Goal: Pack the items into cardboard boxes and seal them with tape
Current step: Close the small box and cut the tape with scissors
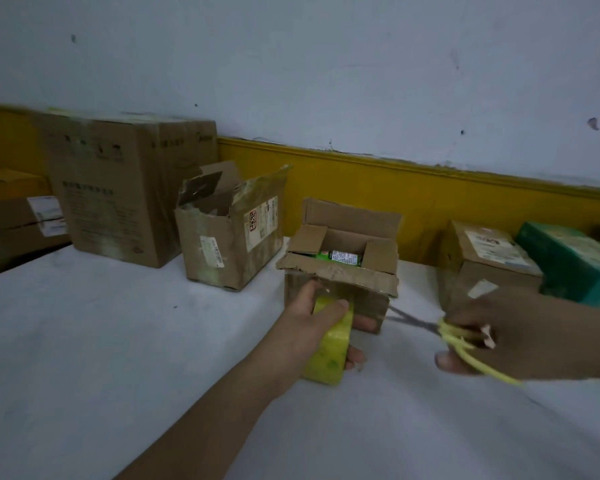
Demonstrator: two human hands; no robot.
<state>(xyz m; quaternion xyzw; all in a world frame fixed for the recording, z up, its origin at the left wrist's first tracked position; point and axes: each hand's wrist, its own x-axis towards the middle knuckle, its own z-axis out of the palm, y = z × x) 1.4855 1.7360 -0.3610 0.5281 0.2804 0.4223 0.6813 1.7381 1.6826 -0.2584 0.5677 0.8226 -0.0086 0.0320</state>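
On the white surface [118, 341], in the middle of the row, the small cardboard box [343, 273] sits flaps open with green packs [340, 257] inside. The left hand [312, 317] has its fingers [355, 356] wrapped round the yellow tape roll [329, 355], right against the box's front. The right hand [499, 337] grips the yellow-handled scissors [416, 322], lying roughly sideways, blades pointing left at the box's bottom corner.

The small cardboard box [340, 276] stands upright, flaps open, green packets [340, 257] inside, yellow tape roll [329, 345] at its front.
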